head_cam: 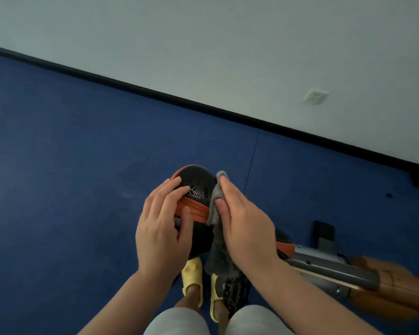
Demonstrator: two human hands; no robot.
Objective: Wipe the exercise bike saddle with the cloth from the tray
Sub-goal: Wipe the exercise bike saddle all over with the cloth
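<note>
The black saddle with orange bands and a perforated top sits low in the middle of the head view. My left hand lies flat on its left side, fingers spread over an orange band. My right hand presses a grey fluffy cloth against the saddle's right side. The cloth hangs down below my palm and hides that edge of the saddle.
The bike's grey and wooden frame runs off to the lower right, with a black pedal near my feet in yellow slippers. Blue floor lies all around. A white wall with a socket stands behind a black skirting board.
</note>
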